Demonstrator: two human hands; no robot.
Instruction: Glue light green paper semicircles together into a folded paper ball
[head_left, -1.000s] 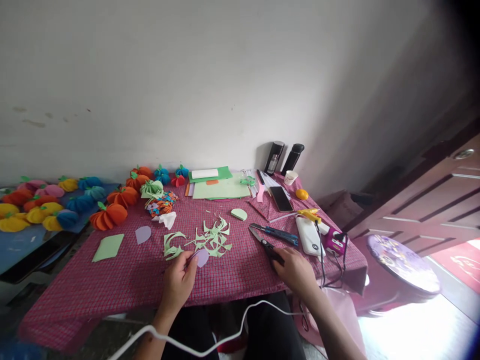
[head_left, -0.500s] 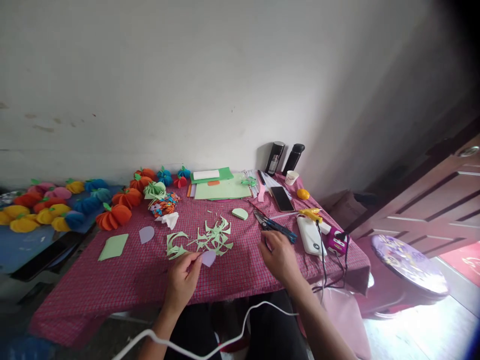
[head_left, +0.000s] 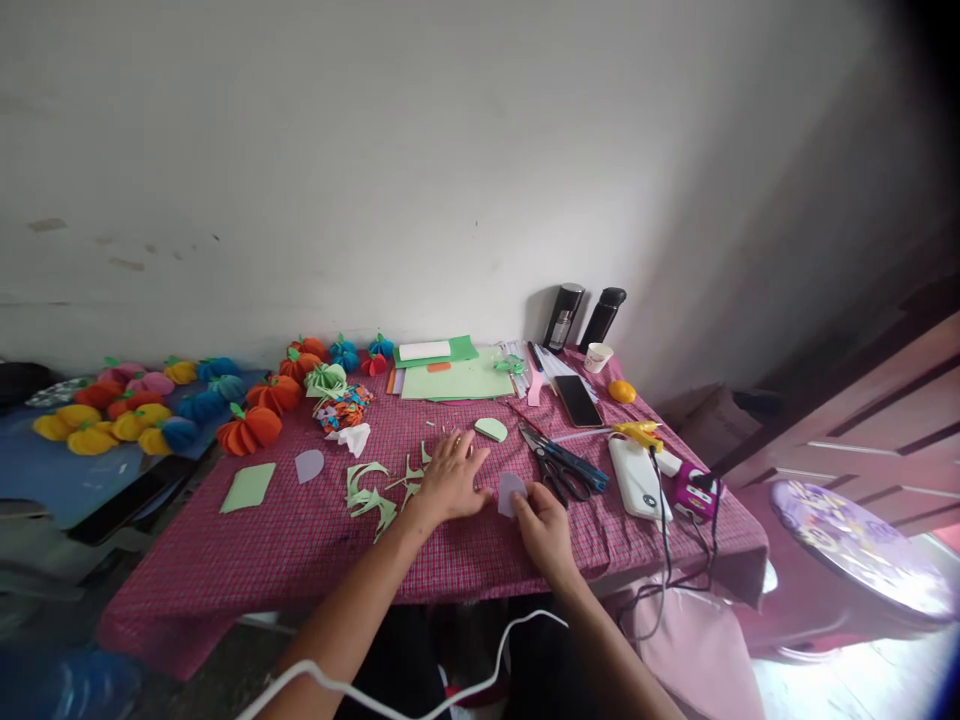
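- My right hand, just nearer than scissors: pinched on purple paper, left of scissors.
- My left hand, farther left of scissors: fingers spread by green scraps, contact unclear.
- Paper cup, beyond scissors: contents unclear.

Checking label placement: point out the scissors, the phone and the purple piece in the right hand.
Scissors (head_left: 550,459), head view: where the handles begin
Phone (head_left: 578,402), head view: middle of the dark screen
Held purple piece (head_left: 511,490), head view: its flat face
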